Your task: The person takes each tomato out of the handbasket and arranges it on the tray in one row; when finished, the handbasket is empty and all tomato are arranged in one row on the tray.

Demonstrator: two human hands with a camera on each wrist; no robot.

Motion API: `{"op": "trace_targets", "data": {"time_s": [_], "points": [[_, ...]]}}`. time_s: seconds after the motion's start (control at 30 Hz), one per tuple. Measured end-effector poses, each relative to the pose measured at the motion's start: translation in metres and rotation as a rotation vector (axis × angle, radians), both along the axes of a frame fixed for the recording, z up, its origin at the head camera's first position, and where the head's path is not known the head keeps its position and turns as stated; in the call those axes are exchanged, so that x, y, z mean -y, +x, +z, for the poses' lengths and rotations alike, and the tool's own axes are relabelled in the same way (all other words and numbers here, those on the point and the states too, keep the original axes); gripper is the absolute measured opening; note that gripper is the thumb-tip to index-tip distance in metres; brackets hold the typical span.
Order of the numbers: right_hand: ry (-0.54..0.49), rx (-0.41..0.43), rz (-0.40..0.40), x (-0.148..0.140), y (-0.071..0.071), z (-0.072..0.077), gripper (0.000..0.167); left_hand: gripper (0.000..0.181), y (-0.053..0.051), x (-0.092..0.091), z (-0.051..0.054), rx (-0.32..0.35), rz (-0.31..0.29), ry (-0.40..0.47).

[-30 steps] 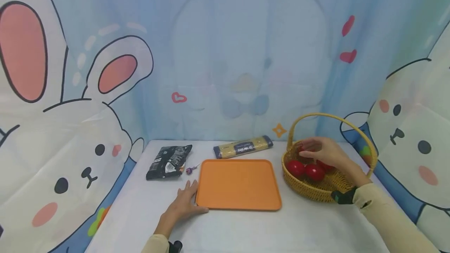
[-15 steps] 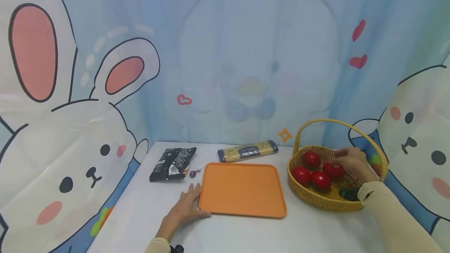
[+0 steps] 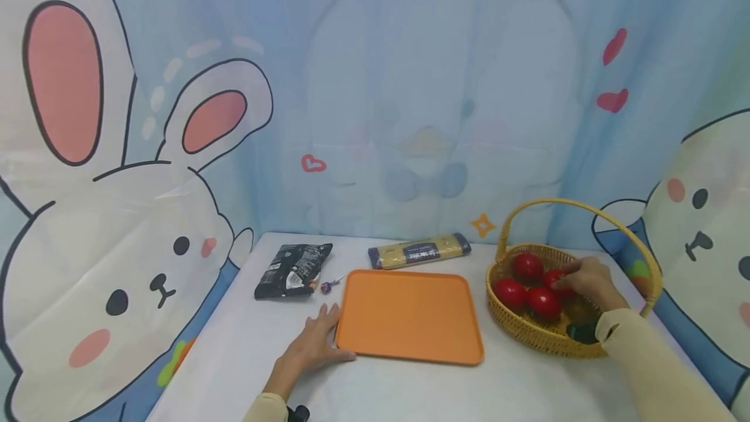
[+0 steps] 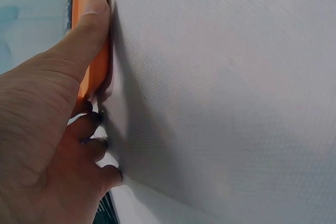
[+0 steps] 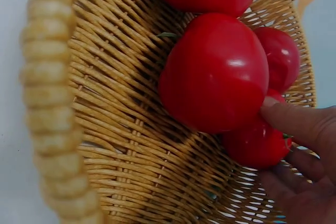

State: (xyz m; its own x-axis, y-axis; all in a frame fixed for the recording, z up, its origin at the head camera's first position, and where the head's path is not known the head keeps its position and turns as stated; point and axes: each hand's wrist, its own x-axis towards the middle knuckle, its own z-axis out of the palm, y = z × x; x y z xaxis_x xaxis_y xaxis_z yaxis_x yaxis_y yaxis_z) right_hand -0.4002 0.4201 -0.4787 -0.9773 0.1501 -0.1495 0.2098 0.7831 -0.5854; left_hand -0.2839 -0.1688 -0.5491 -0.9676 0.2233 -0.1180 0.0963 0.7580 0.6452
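Several red tomatoes lie in a yellow wicker basket (image 3: 527,340) at the right of the table. My right hand (image 3: 592,282) reaches into it and holds the right-hand tomato (image 5: 257,142), thumb on one side and fingers on the other. A larger-looking tomato (image 5: 215,72) is closest to the right wrist camera. At the centre lies an orange tray (image 3: 410,318), bare on top. My left hand (image 3: 313,344) rests at the tray's lower left corner, fingers spread along its left side. In the left wrist view the thumb (image 4: 92,27) touches the tray's front edge.
A black snack bag (image 3: 293,270) lies at the back left, a small lollipop (image 3: 327,287) beside it. Behind the tray is a yellow pasta packet (image 3: 420,251). The basket's handle (image 3: 577,202) arches over its opening. A printed curtain (image 3: 410,83) hangs behind the white table.
My right hand moved from above the tomatoes at the basket's back to its right side, then onto the right-hand tomato. The left hand stayed at the tray. The head view shifted slightly.
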Motion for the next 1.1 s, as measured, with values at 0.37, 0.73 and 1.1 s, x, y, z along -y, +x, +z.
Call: {"op": "trace_targets", "data": {"time_s": [0.37, 0.73, 1.1], "points": [[0.079, -0.056, 0.051, 0.009, 0.011, -0.003, 0.076, 0.116, 0.002, -0.003, 0.006, -0.021, 0.012, 0.015], [0.179, -0.315, 0.157, 0.021, 0.031, 0.022, 0.036, 0.116, 0.002, -0.004, 0.006, -0.024, 0.003, 0.016], [0.200, -0.346, 0.243, 0.066, 0.062, 0.066, 0.045, 0.115, 0.002, -0.005, 0.005, -0.029, 0.002, 0.011]]}}
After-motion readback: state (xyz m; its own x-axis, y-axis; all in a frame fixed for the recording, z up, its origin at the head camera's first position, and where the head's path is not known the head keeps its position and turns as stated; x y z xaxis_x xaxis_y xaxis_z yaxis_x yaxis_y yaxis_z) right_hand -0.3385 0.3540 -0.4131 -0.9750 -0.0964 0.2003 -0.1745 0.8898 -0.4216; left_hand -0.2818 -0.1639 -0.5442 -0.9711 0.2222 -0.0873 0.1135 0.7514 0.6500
